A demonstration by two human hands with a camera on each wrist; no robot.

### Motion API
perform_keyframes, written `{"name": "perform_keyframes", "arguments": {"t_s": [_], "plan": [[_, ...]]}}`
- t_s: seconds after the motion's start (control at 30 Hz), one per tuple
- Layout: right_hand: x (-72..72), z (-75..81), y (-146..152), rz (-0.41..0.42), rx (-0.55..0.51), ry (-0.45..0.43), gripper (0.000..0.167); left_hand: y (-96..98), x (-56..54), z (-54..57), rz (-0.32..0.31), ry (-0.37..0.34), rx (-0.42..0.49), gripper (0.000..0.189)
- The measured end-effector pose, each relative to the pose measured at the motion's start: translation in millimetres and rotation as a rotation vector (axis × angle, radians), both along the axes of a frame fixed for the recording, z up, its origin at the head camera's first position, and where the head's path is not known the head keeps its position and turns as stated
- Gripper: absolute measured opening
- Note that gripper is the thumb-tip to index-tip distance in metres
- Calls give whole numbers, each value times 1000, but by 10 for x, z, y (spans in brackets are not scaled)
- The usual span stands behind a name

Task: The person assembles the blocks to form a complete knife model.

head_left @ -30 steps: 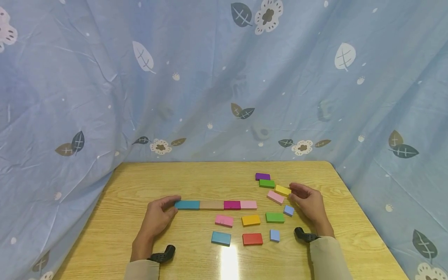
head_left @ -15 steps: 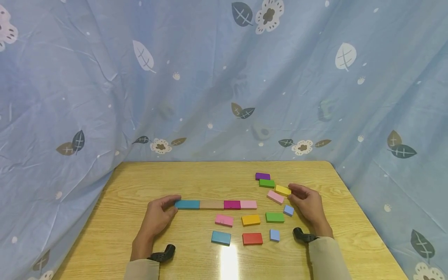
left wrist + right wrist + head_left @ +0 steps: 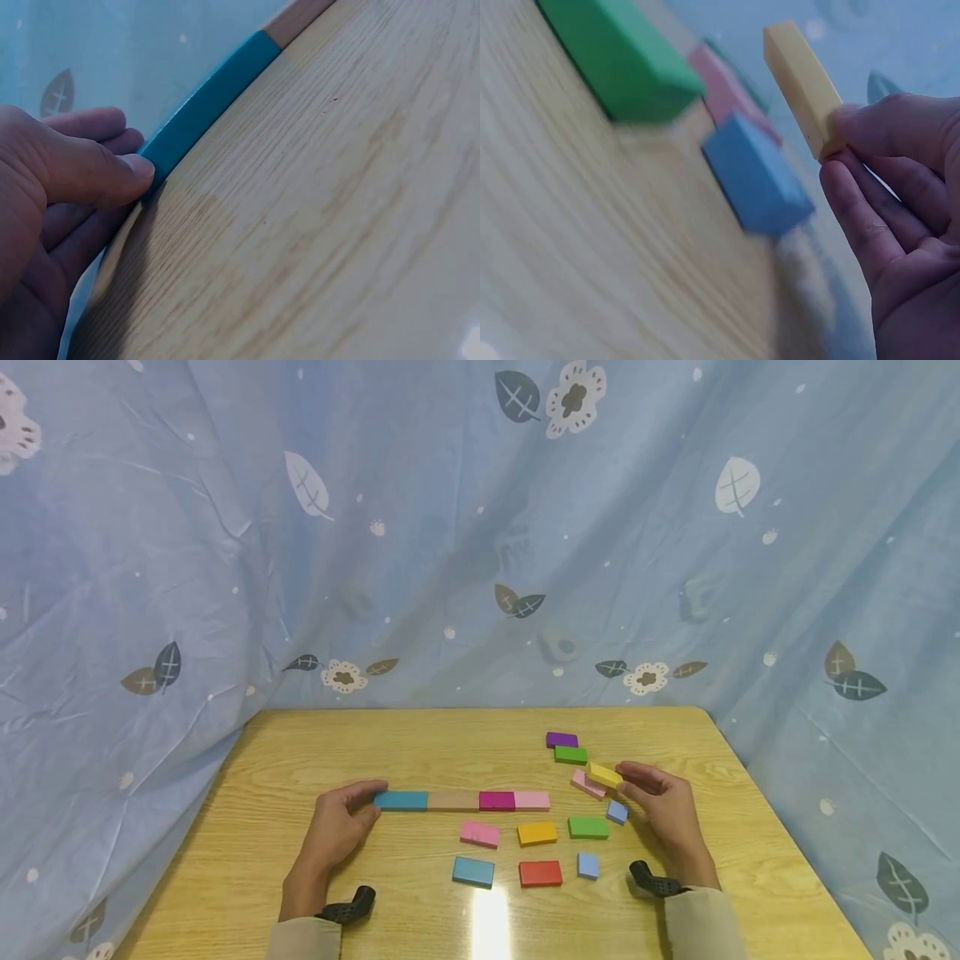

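Note:
A row of blocks lies end to end on the table: a long teal block (image 3: 401, 801), a tan block (image 3: 453, 802), a magenta block (image 3: 497, 801) and a light pink block (image 3: 532, 801). At the row's left end my left hand (image 3: 341, 822) pinches the teal block between thumb and fingers. My right hand (image 3: 663, 797) grips one end of a yellow block (image 3: 603, 775), which is raised and tilted in the right wrist view. Below it in the head view, a pink block (image 3: 588, 785) is partly covered. A small blue block (image 3: 617, 812) sits near the right hand.
Behind are a purple block (image 3: 562, 740) and a green block (image 3: 571, 755). Nearer lie a pink block (image 3: 480, 833), an orange block (image 3: 537, 833), another green block (image 3: 588, 827), a teal block (image 3: 473, 872), a red block (image 3: 540, 873) and a blue block (image 3: 588, 865). A curtain hangs behind the table.
The right hand has lifted the yellow block off the table, and it now overlaps the pink block in the head view. My left hand has stayed at the teal block.

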State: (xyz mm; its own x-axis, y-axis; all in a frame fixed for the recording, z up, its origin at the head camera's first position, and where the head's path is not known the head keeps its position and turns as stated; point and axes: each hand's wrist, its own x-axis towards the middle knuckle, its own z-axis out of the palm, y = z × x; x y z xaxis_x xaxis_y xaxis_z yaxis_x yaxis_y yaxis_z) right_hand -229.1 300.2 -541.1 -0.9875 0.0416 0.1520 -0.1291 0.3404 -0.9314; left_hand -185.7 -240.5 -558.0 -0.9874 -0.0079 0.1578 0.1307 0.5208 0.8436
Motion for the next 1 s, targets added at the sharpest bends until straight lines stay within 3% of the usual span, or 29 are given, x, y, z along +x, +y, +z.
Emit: {"name": "perform_keyframes", "arguments": {"t_s": [0.23, 0.57, 0.9, 1.0], "plan": [[152, 142, -321, 78, -42, 48, 36, -18, 2, -4, -1, 20, -9, 43], [173, 57, -540, 162, -19, -19, 34, 3, -10, -8, -1, 7, 7, 44], [175, 88, -482, 105, 115, -16, 33, -5, -10, 8, 0, 3, 13, 44], [191, 124, -494, 87, 228, 0, 32, -10, 0, 8, -1, 3, 6, 44]]}}
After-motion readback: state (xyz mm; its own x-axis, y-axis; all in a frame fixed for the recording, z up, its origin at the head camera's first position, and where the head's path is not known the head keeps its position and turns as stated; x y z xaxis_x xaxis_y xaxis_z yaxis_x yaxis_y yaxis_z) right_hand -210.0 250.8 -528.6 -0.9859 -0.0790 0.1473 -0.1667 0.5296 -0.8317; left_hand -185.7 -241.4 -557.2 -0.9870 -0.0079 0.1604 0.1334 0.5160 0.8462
